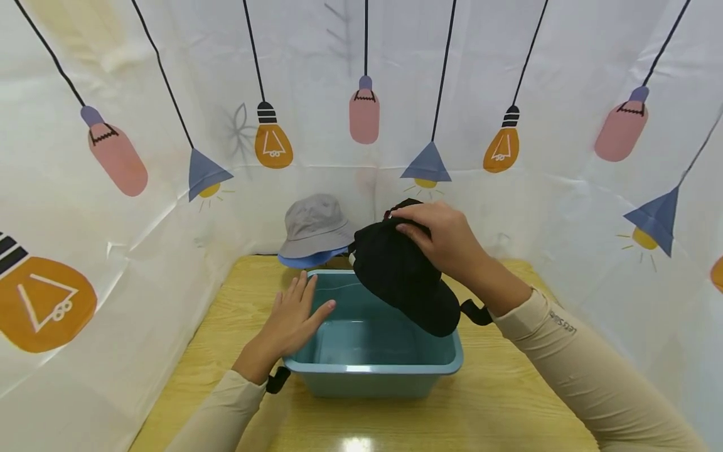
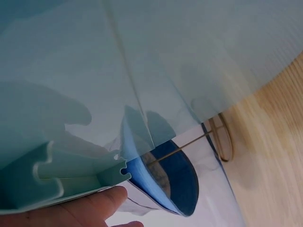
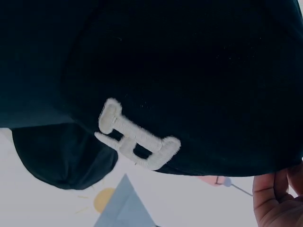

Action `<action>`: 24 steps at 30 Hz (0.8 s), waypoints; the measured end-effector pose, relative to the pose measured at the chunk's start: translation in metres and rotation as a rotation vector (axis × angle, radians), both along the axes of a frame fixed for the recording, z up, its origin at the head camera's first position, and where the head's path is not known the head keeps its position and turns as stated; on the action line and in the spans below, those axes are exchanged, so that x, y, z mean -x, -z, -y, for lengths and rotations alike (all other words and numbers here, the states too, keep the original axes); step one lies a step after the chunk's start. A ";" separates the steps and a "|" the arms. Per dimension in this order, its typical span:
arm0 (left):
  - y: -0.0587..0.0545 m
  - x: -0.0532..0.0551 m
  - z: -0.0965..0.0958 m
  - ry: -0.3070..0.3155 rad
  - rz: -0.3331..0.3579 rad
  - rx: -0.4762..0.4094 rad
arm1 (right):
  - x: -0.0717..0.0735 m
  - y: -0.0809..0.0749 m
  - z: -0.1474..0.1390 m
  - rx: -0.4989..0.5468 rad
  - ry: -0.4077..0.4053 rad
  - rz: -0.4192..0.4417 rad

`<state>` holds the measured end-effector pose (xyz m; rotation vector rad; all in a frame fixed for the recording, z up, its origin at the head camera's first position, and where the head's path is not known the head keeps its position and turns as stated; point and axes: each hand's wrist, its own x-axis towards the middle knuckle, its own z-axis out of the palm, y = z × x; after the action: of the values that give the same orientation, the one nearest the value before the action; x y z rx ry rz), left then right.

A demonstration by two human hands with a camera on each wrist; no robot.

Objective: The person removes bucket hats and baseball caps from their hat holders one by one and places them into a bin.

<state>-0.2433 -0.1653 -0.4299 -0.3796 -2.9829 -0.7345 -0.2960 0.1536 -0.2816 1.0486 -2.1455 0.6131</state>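
My right hand (image 1: pixel 449 242) pinches a black baseball cap (image 1: pixel 395 270) by its crown, holding it over the right part of a blue-green plastic bin (image 1: pixel 367 368). In the right wrist view the black cap (image 3: pixel 199 85) shows a white embroidered letter, with fingertips (image 3: pixel 265 198) at its edge. A second dark rounded piece (image 3: pixel 66 156) pokes out below the cap there. Spread and fairly straight, my left hand (image 1: pixel 290 320) lies at the bin's left rim. The left wrist view shows its fingers (image 2: pixel 94 208) against the bin wall (image 2: pixel 85 175).
A grey bucket hat (image 1: pixel 316 220) with a blue underside sits behind the bin. In the left wrist view, a thin metal stand (image 2: pixel 225 142) reaches up into the blue inside of the hat (image 2: pixel 182 184). White sheeting (image 1: pixel 169 81) with printed lamps surrounds the wooden table (image 1: pixel 508 389).
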 end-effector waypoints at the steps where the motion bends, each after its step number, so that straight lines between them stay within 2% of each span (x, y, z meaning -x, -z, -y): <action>1: 0.000 0.000 0.000 0.004 -0.002 -0.005 | 0.000 0.000 0.001 0.002 -0.009 -0.006; 9: 0.004 0.003 0.001 0.003 -0.042 -0.054 | -0.005 -0.005 0.011 0.017 -0.058 -0.061; 15: 0.003 0.001 0.004 -0.074 -0.130 -0.071 | -0.004 -0.002 0.017 0.027 -0.099 -0.057; 18: 0.001 -0.002 0.007 -0.086 -0.147 -0.051 | -0.003 0.005 0.019 0.016 -0.110 -0.048; 21: 0.001 -0.006 0.011 -0.072 -0.127 -0.025 | -0.002 0.014 0.022 -0.012 -0.111 -0.033; 24: 0.000 -0.009 0.013 -0.058 -0.070 0.001 | 0.000 0.021 0.025 -0.038 -0.121 -0.018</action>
<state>-0.2348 -0.1784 -0.4295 -0.3104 -2.9155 -0.6986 -0.2958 0.1281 -0.3025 1.2070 -2.0969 0.6189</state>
